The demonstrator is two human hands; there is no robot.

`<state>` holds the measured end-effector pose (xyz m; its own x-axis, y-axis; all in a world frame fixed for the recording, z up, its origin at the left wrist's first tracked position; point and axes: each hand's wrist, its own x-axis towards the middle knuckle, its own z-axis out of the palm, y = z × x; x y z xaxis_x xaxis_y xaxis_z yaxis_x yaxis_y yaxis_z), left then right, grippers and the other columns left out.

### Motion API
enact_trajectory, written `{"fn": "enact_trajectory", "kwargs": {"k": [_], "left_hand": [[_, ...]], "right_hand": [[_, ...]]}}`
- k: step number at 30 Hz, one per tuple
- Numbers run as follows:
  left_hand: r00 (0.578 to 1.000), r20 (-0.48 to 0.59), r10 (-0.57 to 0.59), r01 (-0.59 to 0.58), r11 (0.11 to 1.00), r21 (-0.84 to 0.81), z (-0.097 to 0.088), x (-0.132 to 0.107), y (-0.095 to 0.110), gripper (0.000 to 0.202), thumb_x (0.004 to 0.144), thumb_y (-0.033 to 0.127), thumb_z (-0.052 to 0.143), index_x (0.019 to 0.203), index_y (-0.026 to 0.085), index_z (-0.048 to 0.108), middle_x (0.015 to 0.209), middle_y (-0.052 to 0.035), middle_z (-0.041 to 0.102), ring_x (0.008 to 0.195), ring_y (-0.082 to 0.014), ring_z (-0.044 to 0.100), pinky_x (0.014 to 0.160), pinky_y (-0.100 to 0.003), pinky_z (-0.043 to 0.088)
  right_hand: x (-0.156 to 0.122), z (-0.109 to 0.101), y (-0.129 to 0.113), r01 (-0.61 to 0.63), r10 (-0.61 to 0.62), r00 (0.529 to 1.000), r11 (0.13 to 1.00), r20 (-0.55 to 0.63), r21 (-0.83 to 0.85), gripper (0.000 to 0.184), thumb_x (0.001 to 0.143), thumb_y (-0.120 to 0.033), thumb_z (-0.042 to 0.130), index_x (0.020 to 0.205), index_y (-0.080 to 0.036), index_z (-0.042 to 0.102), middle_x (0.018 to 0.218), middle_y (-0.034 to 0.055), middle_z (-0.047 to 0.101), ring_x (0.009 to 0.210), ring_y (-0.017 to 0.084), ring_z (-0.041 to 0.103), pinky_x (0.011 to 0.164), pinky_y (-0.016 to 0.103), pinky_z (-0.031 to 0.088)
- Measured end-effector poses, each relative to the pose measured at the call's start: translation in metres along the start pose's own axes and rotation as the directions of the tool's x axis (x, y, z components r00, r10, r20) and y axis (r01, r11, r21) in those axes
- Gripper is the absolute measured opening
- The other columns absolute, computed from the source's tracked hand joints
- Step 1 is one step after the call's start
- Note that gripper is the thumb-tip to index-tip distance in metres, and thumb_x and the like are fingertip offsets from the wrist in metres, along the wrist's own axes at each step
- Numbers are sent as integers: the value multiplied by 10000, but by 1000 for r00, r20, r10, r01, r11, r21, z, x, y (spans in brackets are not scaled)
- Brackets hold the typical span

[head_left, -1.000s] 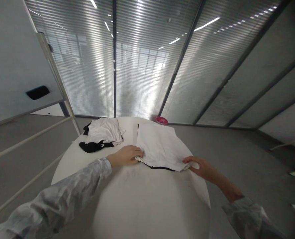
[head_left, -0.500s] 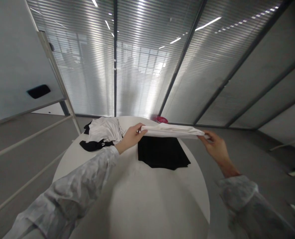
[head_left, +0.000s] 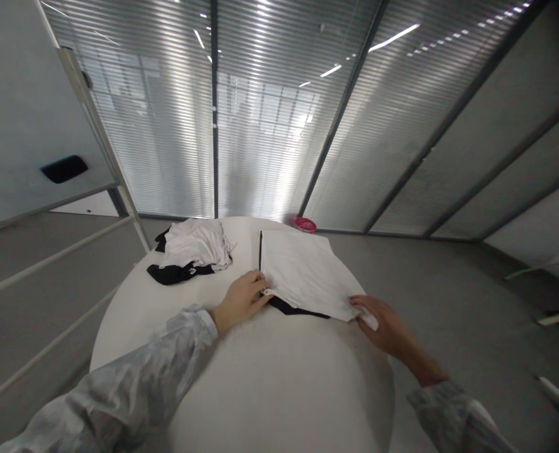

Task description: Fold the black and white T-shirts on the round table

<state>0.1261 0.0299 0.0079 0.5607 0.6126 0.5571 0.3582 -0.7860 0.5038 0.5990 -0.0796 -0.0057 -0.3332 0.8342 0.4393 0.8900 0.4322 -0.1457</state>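
Observation:
A folded white garment (head_left: pixel 302 270) lies flat on a folded black garment (head_left: pixel 289 307) whose edge peeks out at the near side, on the round white table (head_left: pixel 270 377). My left hand (head_left: pixel 240 298) pinches the white garment's near left corner. My right hand (head_left: pixel 378 322) grips its near right corner. Both hands rest low at the table surface.
A loose pile of white and black clothes (head_left: pixel 189 251) sits at the table's far left. A pink basket (head_left: pixel 304 224) is on the floor behind the table. Glass walls with blinds stand beyond, and a white railing (head_left: pixel 53 264) runs at the left.
Half a second ago both hands held the white garment lifted above the black one; now it has been brought down flat on top, with the corners still held.

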Motion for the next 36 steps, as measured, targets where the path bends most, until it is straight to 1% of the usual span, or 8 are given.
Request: {"fn": "enact_trajectory", "kwargs": {"k": [4,7,13,15,19,21,28,36], "left_hand": [[987,-127,-94,85,994,-76,11,21,9,198,1063,420,683,1082,240,764,1003,-49,659,944,-205,661,834,-321,531],[972,-191,-139,106,979,-175,22,37,14,192,1055,410,702,1079,236,777,924,-24,622,826,-176,623,753,-299,504],[945,-300,-127,22,944,-331,33,42,11,177,1052,384,716,1147,241,762,980,-41,664,922,-194,666,859,-334,551],[936,-314,-161,53,944,-325,33,38,6,192,1064,362,693,1216,249,727,1049,-48,688,978,-200,683,927,-360,561],[927,-226,-299,267,950,-161,36,35,-8,192,1025,405,727,1103,230,738,1088,-64,710,1024,-235,687,957,-400,556],[919,-160,-360,354,933,-66,39,37,-15,279,968,498,785,991,222,749,1037,-68,723,1003,-256,688,947,-419,550],[879,-72,-471,467,882,-69,46,40,-23,250,891,432,852,997,242,728,922,-15,784,846,-219,716,814,-356,524],[848,-59,-526,510,842,-176,50,42,-22,239,878,365,841,1024,243,695,861,28,797,816,-193,746,821,-331,513]], "right_hand": [[33,-5,-62,76,-77,997,995,-18,-65,666,989,-402,687,1605,-236,498,1573,163,630,1433,372,624,1283,640,401],[71,13,-119,2,-8,994,998,-110,-55,785,967,-536,753,1625,-210,475,1548,179,647,1400,388,638,1266,624,421],[138,55,-159,-166,188,971,974,-147,153,367,1085,-516,574,1173,-231,788,1070,110,830,935,284,761,902,401,568],[146,58,-149,-298,367,896,915,-250,273,455,1099,-568,532,1030,-207,800,926,95,818,802,249,718,802,349,537],[146,54,-131,-448,639,639,761,-427,469,599,1045,-714,551,993,-164,783,872,109,791,795,260,670,782,351,510],[143,53,-130,-444,675,598,728,-433,522,617,1039,-727,548,1054,-158,788,949,124,804,866,280,690,828,368,522],[143,57,-152,-386,635,695,726,-339,569,581,1035,-710,566,1108,-182,797,982,112,809,929,291,721,859,374,569],[139,63,-147,-369,588,730,769,-349,522,548,1074,-655,537,1176,-180,792,1043,115,821,1001,305,746,915,397,595]]}}
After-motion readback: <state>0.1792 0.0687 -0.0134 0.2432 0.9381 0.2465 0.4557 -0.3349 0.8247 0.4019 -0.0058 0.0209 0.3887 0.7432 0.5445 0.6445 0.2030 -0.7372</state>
